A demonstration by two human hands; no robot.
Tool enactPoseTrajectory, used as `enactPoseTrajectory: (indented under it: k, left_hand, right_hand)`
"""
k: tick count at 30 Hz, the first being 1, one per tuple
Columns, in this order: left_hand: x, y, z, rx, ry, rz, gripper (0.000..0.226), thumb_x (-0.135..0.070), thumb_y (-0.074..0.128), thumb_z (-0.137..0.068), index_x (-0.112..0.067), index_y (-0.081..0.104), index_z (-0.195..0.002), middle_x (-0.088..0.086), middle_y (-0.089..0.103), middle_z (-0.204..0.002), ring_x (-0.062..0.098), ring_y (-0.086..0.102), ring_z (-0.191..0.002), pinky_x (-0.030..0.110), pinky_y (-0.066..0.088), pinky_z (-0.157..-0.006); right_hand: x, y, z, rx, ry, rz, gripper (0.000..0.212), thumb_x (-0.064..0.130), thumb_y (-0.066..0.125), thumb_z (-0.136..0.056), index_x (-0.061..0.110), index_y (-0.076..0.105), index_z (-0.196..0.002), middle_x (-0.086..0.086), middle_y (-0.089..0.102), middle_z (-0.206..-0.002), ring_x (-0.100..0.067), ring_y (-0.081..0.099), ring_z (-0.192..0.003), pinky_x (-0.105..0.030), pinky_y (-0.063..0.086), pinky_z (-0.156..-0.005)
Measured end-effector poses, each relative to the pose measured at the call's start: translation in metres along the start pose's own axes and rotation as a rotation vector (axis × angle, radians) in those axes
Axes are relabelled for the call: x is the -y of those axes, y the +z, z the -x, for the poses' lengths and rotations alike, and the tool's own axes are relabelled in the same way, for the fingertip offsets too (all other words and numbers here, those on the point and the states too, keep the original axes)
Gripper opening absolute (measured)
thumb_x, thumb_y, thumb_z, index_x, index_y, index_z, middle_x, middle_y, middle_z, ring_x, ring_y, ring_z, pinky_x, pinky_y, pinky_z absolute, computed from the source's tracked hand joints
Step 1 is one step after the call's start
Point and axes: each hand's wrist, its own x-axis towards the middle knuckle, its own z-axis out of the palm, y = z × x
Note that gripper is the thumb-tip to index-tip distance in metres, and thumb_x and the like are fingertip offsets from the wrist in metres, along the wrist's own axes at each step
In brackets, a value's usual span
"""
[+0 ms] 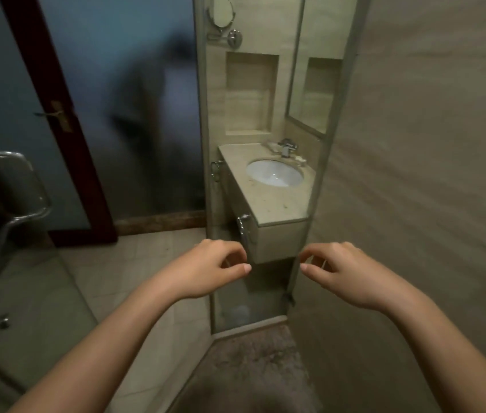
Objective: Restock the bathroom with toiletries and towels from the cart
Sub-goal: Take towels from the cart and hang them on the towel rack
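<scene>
Both my hands are raised in front of me and hold nothing. My left hand (210, 268) and my right hand (344, 271) have loosely curled fingers, thumbs pointing toward each other. Beyond them, through a narrow opening, stands a beige vanity counter (277, 201) with a white oval sink (275, 172) and a chrome faucet (287, 146). Small items lie beside the faucet, too small to identify. No towels, toiletries or cart are in view.
A beige tiled wall (429, 144) fills the right. On the left are a frosted glass panel (146, 114), a dark red door frame (66, 138) and a chrome rail (6, 204). A bath mat (253, 368) lies on the floor below. A round mirror (221, 10) hangs above a wall niche (249, 92).
</scene>
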Motion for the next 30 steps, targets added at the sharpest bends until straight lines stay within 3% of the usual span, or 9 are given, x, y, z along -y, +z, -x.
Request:
enactPoseTrajectory:
  k: [4,14,24,30]
  left_hand:
    - [0.048,-0.025,-0.011,-0.059,-0.041,0.021,0.028,-0.045,0.049,-0.090,-0.028,0.060,-0.109,-0.011,0.062,-0.103,0.000,0.057,-0.092,0.023,0.051,-0.081]
    - [0.162,-0.069,-0.013,-0.205,-0.254,0.090,0.025,-0.045,0.050,-0.089,-0.029,0.059,-0.105,-0.012,0.062,-0.102,0.000,0.057,-0.092,0.027,0.052,-0.082]
    - [0.290,-0.128,-0.077,-0.347,-0.441,0.070,0.022,-0.044,0.052,-0.086,-0.028,0.062,-0.098,-0.011,0.064,-0.097,0.004,0.059,-0.088,0.033,0.052,-0.081]
    - [0.370,-0.192,-0.139,-0.395,-0.514,0.089,0.022,-0.040,0.052,-0.089,-0.026,0.063,-0.102,-0.011,0.064,-0.097,0.002,0.059,-0.091,0.023,0.049,-0.080]
  right_hand:
    - [0.034,0.011,-0.063,0.015,-0.071,-0.002,0.019,0.042,0.048,-0.091,0.032,0.060,-0.101,0.007,0.064,-0.092,-0.018,0.060,-0.091,-0.040,0.050,-0.083]
    - [0.107,0.039,-0.206,0.114,-0.278,-0.022,0.026,0.039,0.048,-0.093,0.025,0.061,-0.111,0.005,0.065,-0.099,-0.009,0.060,-0.089,-0.032,0.051,-0.083]
    - [0.164,0.075,-0.397,0.184,-0.446,-0.092,0.020,0.036,0.049,-0.094,0.024,0.061,-0.105,0.007,0.061,-0.091,-0.007,0.060,-0.082,-0.023,0.049,-0.073]
    - [0.192,0.073,-0.526,0.189,-0.507,-0.195,0.019,0.033,0.048,-0.094,0.023,0.062,-0.103,0.007,0.062,-0.091,-0.008,0.061,-0.082,-0.032,0.055,-0.079]
